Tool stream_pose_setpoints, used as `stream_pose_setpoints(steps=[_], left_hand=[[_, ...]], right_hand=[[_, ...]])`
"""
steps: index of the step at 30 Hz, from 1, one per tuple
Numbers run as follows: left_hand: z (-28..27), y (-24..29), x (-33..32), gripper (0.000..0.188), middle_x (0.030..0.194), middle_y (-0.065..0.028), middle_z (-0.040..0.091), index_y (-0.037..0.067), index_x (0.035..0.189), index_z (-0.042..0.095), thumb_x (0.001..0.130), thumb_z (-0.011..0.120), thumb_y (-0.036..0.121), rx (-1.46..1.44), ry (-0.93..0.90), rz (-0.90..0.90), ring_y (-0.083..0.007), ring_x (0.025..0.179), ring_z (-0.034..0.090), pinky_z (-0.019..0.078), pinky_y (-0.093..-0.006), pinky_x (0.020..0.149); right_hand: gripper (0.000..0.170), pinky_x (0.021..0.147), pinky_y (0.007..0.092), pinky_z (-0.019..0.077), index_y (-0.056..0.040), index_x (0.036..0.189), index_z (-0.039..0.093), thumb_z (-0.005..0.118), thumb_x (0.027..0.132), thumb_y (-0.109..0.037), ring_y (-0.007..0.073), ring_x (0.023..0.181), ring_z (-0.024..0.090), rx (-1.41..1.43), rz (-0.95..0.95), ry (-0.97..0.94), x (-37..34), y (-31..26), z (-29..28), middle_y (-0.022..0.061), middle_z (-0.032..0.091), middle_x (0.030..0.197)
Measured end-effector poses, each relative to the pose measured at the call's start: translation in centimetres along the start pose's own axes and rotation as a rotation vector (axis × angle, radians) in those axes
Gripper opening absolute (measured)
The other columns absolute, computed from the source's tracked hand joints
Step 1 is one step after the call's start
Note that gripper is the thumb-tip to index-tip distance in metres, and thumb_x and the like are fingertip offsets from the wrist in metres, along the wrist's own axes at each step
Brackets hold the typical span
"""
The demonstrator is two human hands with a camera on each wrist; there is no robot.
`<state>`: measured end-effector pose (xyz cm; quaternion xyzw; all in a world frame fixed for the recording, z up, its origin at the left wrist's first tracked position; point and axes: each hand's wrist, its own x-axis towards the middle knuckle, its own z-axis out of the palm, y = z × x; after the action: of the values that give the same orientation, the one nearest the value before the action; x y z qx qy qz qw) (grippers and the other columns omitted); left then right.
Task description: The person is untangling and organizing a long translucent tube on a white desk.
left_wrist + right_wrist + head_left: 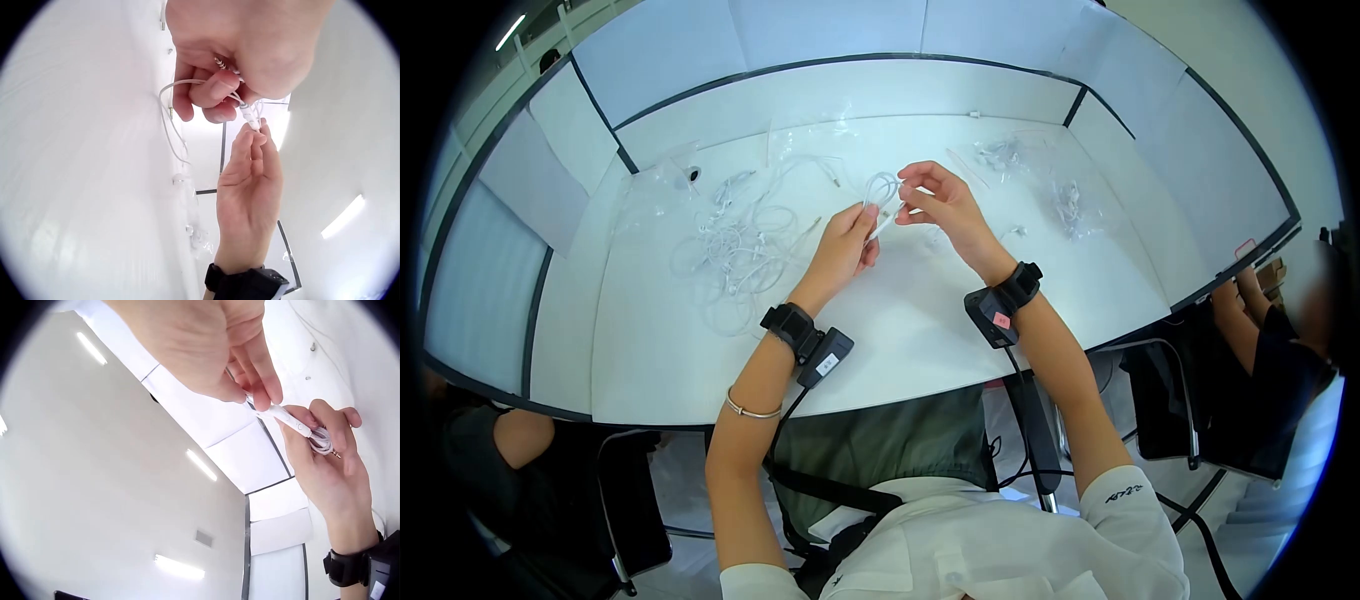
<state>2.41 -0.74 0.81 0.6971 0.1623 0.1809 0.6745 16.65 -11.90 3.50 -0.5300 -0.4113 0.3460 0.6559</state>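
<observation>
Head view, center: coiled white cable (881,186), just above the middle of the frame, over the white table (970,340).
Left hand (844,242): fingers and thumb clamped around the coil, left of center.
Right hand (948,206): right of center, thumb and fingertips together, pinching one end of a slim white piece (290,420); its other end meets the left hand.
Metal plug: in the right wrist view, at right, a plug (337,454) pokes out beside the coil in the left palm.
Tangled white cables (745,245): left part of the head frame.
Clear plastic bag (1090,212): upper right, more white cable in it.
</observation>
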Motion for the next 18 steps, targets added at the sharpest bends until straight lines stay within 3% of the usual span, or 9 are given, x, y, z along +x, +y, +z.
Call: stream_pose_setpoints(steps=[12, 18], left_hand=[[0.2, -0.3, 0.2, 0.038, 0.053, 0.0043, 0.035, 0.006, 0.079, 0.050, 0.099, 0.037, 0.036, -0.028, -0.155, 0.014, -0.0057, 0.044, 0.032, 0.0349, -0.0226, 0.046], [0.1, -0.5, 0.2, 0.040, 0.053, 0.0060, 0.031, 0.007, 0.077, 0.049, 0.098, 0.038, 0.039, -0.032, -0.196, -0.068, -0.0056, 0.046, 0.028, 0.0309, -0.0225, 0.046]], right_hand=[[0.023, 0.074, 0.0283, 0.0555, -0.0004, 0.106, 0.053, 0.060, 0.087, -0.011, 0.0117, 0.076, 0.062, 0.013, -0.016, 0.045, 0.2, 1.2, 0.0, 0.0051, 0.054, 0.094], [0.028, 0.075, 0.0289, 0.0549, 0.0007, 0.109, 0.054, 0.061, 0.087, -0.015, 0.0112, 0.075, 0.059, -0.011, -0.012, 0.044, 0.3, 1.8, -0.1, 0.0045, 0.054, 0.092]])
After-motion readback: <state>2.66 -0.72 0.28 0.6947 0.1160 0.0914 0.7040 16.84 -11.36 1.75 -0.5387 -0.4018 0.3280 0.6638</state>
